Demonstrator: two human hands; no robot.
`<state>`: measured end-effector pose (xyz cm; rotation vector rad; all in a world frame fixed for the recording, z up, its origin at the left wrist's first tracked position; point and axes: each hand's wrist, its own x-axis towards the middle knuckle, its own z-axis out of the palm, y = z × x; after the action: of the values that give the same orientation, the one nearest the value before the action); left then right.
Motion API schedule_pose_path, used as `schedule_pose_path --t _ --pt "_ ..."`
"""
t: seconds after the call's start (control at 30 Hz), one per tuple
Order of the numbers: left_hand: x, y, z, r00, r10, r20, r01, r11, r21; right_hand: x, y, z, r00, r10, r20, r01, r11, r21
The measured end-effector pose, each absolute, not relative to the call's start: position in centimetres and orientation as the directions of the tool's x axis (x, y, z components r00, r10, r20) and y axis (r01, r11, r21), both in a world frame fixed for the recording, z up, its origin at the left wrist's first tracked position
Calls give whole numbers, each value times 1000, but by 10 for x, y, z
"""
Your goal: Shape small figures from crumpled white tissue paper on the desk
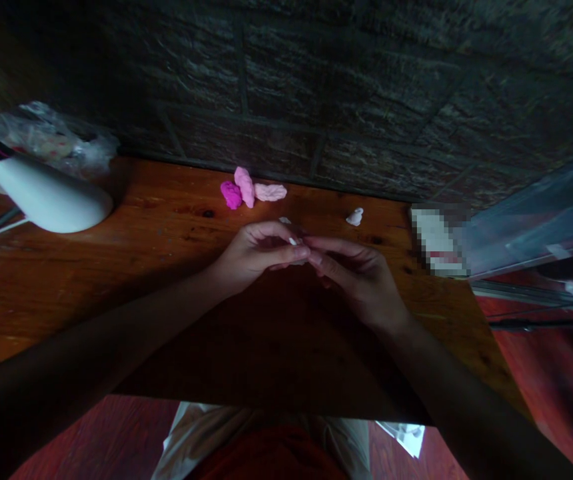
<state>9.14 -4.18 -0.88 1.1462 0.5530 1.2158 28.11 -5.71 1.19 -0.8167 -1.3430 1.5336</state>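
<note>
My left hand (261, 252) pinches a small piece of white clay (293, 241) between thumb and fingers. My right hand (354, 273) meets it fingertip to fingertip, its thumb and forefinger closed at the same piece, which is mostly hidden. Beyond the hands, on the wooden table (166, 247), lie a magenta clay lump (231, 195), a pink clay lump (244, 187) and a pale pink clay lump (270, 193), touching one another. A small white clay lump (355, 217) sits apart, to their right. Another whitish bit (285, 220) shows just behind my left fingers.
A white tapered object (49, 193) stands at the left, with crumpled clear plastic (61, 140) behind it. A dark stone-like wall (286, 87) borders the table's back. At the right edge are a blurred-out pale box (436, 240) and a glassy panel (541, 213).
</note>
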Motion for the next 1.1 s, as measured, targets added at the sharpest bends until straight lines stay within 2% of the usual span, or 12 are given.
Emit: schedule_pose_path --t 0.23,0.4,0.5,0.63,0.73,0.8,0.87,0.93,1.0,1.1 --pt "91 -42 -1 245 963 112 -385 -10 923 281 -55 16 -383 923 34 -129 -17 -991" --pt "85 -31 2 104 993 54 -473 2 881 289 -44 21 -211 976 -46 -278 -105 -955" --pt "83 -28 0 84 992 90 -402 -49 914 294 -38 21 -147 989 -22 -248 -58 -967" --pt "83 -30 -5 134 983 126 -290 -82 953 293 -38 15 -218 976 4 -206 -42 -978" --pt "83 -35 -6 132 959 252 -99 -240 966 290 -40 13 -239 971 -6 -185 -52 -981" --pt "82 -38 -7 128 911 391 132 -407 904 290 -40 13 -233 972 -21 -189 -66 -980" --pt "80 -40 -8 191 841 506 373 -539 755 290 -40 13 -239 970 -36 -214 -89 -973" --pt "79 -40 -10 278 788 549 551 -599 581 290 -39 12 -253 966 -51 -229 -111 -967" --pt "79 -41 -15 330 773 542 649 -603 464 291 -38 10 -256 965 -54 -214 -111 -970" --pt "81 -41 -20 345 791 505 693 -578 431 292 -38 7 -235 971 -32 -169 -73 -983"
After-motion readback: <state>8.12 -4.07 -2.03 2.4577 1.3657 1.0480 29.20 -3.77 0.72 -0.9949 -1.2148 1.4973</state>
